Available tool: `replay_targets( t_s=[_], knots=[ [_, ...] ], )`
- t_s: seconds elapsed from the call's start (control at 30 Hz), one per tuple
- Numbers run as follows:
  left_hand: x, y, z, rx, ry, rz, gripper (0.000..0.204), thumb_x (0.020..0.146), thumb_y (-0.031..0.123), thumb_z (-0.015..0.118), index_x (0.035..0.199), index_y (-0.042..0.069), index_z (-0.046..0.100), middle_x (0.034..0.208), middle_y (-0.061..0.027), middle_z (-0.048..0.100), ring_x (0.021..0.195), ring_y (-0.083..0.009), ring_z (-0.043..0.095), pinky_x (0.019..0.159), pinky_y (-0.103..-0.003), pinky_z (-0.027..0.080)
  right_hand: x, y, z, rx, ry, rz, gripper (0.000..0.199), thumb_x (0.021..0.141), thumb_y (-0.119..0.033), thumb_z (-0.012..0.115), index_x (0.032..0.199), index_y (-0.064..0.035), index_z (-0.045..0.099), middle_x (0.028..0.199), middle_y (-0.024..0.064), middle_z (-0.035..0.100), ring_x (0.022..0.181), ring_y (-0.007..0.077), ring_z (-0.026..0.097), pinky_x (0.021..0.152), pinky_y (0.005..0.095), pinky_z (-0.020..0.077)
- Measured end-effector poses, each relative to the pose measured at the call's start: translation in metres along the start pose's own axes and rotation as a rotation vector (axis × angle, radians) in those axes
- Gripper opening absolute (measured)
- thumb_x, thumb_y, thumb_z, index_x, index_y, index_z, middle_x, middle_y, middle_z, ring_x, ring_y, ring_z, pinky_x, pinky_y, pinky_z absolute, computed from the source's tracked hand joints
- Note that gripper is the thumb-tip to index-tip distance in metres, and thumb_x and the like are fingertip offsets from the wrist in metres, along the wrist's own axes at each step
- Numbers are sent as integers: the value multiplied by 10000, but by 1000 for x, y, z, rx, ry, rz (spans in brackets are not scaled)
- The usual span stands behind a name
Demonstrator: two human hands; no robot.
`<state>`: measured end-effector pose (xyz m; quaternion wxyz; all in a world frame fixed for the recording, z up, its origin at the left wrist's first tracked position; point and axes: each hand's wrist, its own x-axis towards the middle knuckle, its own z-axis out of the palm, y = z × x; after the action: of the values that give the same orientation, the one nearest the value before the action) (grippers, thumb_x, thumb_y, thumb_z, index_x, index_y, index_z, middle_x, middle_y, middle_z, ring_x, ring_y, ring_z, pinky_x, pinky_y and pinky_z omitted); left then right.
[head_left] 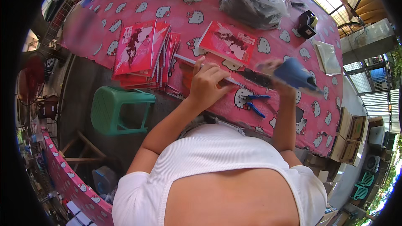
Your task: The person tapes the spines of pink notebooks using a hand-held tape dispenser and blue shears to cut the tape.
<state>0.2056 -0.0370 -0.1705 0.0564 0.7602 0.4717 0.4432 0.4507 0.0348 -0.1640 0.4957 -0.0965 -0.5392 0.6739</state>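
Observation:
My left hand (209, 77) is closed around a thin notebook (187, 60), stood on edge at the near side of the table, its spiral binding running toward the right. My right hand (281, 84) grips a blue, wide-bodied tool (294, 73); motion smears it and its exact kind is unclear. A dark strip-like thing (255, 78) lies between my hands. Blue-handled pliers (256, 103) rest on the table just below. A red printed notebook (230, 44) lies flat beyond my hands. To the left, several similar red notebooks (136, 50) form a leaning stack.
A pink cartoon-patterned cloth (184, 4) covers the table. A clear plastic bag (253, 2) of dark contents sits at the back, near a black tape dispenser (307, 24) and a pale plastic packet (327, 58). A green stool (119, 109) stands left; cardboard boxes (351, 138) are at right.

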Motion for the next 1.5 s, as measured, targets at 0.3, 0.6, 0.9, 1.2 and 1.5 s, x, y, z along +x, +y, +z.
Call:
replay_targets(
  t_s=[0.3,0.6,0.9,1.2,1.5],
  knots=[
    [6,1,-4,-157,-58,-173,416,619,256,821,930,85,603,852,-85,654,880,-240,632,995,-411,343,-7,31,1,-753,110,298,406,697,-89,779,1075,-28,644,910,65,688,815,87,603,741,264,500],
    [10,-22,-43,244,-100,-301,411,574,278,843,901,97,672,1306,-125,465,1266,-356,355,1071,-451,285,24,45,13,-892,109,315,384,678,38,666,1055,-34,651,929,32,678,847,86,591,733,244,470],
    [0,-45,-48,93,53,-364,435,553,269,871,890,64,688,1298,-144,450,1187,-322,455,945,-414,429,47,41,56,-16,198,325,440,650,57,670,1083,11,603,954,74,669,827,136,607,741,287,498],
    [4,-57,-60,-79,63,-459,441,574,236,867,938,78,676,1061,-98,597,938,-225,604,803,-329,500,72,65,40,-943,-183,54,399,664,24,684,1056,-27,631,909,5,650,806,94,591,704,264,491],
    [-5,-69,-56,-347,206,-599,455,692,108,803,1092,39,597,1007,-56,646,937,-131,609,827,-284,492,96,79,44,-604,-26,359,432,640,3,718,1061,-15,626,987,62,662,875,150,627,743,296,514]
  ],
)
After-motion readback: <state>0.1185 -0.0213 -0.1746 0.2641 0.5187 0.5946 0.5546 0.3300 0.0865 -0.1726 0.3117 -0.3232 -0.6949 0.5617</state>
